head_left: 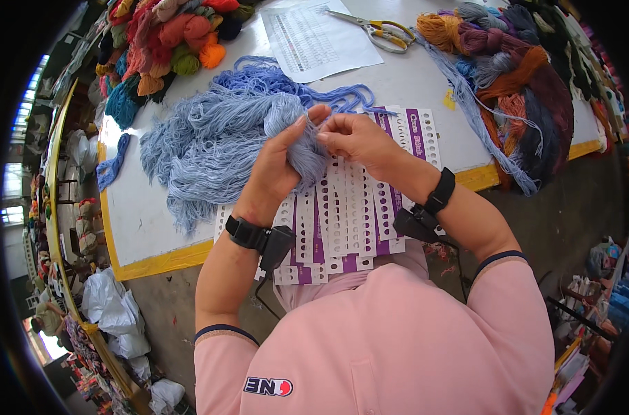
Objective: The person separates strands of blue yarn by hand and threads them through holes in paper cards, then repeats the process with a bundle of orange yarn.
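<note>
A big bundle of light blue thread (pixel 210 142) lies across the table in front of me. My left hand (pixel 280 155) is curled round the end of one thick skein of it, thumb up along the side. Beside it my right hand (pixel 359 142) pinches at the same skein, thumb and forefinger together on the strands; single threads are too fine to make out there. Darker periwinkle thread (pixel 259 79) lies just behind the bundle. Beneath my wrists, white and purple cards with punched holes (pixel 345 207) are spread in overlapping rows, reaching over the table's near edge.
Yellow-handled scissors (pixel 383 31) rest by a printed sheet (pixel 314 41) at the back. Multicoloured skeins (pixel 176 34) are heaped far left, more skeins (pixel 508 62) at right. A short blue hank (pixel 112 163) lies near the left edge. Yellow tape (pixel 165 259) borders the table (pixel 145 235).
</note>
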A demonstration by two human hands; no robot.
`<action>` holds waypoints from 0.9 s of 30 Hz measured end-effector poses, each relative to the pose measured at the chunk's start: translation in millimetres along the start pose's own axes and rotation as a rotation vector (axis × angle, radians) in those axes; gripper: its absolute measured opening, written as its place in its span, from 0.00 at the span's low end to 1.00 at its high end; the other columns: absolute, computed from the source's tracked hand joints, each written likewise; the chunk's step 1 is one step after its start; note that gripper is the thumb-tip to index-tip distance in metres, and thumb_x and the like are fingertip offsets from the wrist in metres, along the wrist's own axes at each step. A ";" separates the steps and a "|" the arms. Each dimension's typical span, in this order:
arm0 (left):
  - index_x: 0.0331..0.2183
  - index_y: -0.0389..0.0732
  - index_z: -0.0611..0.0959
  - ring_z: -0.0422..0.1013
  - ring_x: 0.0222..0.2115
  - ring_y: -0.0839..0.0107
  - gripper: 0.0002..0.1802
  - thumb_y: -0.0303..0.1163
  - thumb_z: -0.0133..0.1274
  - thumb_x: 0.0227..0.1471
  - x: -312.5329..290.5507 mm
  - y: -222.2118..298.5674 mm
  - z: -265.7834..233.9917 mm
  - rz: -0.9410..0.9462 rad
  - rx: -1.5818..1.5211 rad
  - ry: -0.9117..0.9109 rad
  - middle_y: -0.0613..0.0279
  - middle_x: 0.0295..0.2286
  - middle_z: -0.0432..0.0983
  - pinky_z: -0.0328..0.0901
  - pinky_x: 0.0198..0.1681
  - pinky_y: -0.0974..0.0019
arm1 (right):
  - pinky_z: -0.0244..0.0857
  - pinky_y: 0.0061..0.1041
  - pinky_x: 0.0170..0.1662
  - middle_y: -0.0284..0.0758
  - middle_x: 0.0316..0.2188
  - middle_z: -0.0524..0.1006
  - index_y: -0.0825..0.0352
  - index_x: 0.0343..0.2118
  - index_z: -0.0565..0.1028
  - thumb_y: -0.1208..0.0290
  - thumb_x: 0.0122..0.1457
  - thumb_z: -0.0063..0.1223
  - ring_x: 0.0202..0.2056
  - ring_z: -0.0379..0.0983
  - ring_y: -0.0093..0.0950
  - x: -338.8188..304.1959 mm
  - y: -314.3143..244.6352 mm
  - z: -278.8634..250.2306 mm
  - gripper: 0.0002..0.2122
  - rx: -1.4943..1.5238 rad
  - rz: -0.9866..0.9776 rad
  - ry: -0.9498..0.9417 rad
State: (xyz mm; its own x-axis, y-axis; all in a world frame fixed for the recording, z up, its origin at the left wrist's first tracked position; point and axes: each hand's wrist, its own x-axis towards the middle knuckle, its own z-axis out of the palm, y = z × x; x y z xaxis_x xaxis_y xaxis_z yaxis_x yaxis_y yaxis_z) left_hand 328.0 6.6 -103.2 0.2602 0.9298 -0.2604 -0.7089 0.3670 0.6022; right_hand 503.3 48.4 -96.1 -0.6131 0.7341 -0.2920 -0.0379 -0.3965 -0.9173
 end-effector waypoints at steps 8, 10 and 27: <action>0.53 0.33 0.72 0.74 0.43 0.67 0.22 0.29 0.52 0.57 -1.8 0.5 4.4 -0.011 -0.032 0.064 0.53 0.44 0.75 0.69 0.48 0.64 | 0.55 0.13 0.26 0.26 0.25 0.73 0.65 0.33 0.75 0.70 0.61 0.54 0.24 0.63 0.13 -7.8 11.1 -13.5 0.04 0.113 -0.014 0.036; 0.52 0.32 0.73 0.75 0.41 0.68 0.23 0.23 0.55 0.53 -3.4 0.2 0.4 0.034 0.120 0.059 0.54 0.40 0.77 0.69 0.46 0.66 | 0.56 0.13 0.26 0.27 0.26 0.73 0.65 0.33 0.75 0.70 0.61 0.54 0.23 0.63 0.13 -8.7 12.8 -13.5 0.04 0.131 -0.024 0.040; 0.51 0.31 0.74 0.74 0.41 0.69 0.24 0.24 0.55 0.51 -0.5 -2.1 -0.3 0.027 0.086 0.063 0.57 0.39 0.78 0.69 0.46 0.68 | 0.49 0.12 0.21 0.20 0.21 0.68 0.65 0.35 0.74 0.67 0.62 0.54 0.18 0.56 0.09 -6.5 9.5 -6.9 0.07 -0.189 -0.090 0.075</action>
State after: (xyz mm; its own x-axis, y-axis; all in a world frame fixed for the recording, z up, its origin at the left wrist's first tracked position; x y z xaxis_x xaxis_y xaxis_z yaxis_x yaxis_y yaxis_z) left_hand 329.2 5.4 -104.6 0.1978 0.9368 -0.2887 -0.6554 0.3454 0.6717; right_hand 512.4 43.6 -104.8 -0.5531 0.8036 -0.2197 0.0630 -0.2226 -0.9729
